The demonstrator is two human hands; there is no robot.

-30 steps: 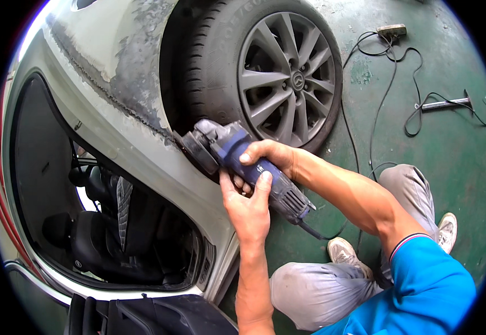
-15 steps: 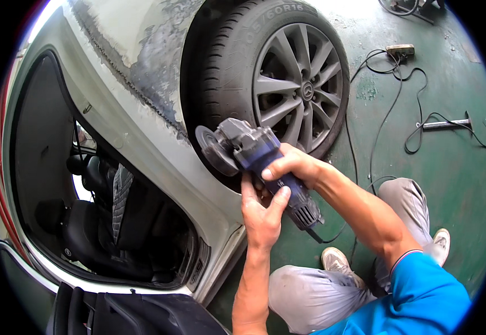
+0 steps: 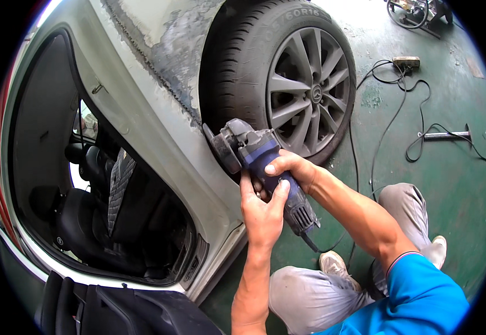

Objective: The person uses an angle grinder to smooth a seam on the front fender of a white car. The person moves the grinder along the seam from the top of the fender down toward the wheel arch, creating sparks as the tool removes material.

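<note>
blue tee [image 3: 421,296], gray pants [image 3: 310,296], wht shoes [image 3: 338,267]

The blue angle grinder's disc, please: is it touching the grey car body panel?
Cannot tell. In the head view the disc overlaps the panel edge-on, hiding any contact or gap.

A blue angle grinder [image 3: 262,167] is gripped by both hands: the left hand [image 3: 262,215] from below, the right hand [image 3: 290,167] over its body. Its disc is held against the sanded car panel [image 3: 164,72] just beside the wheel [image 3: 304,89]. Cables [image 3: 388,123] are spread on the green floor [image 3: 449,184].
</note>
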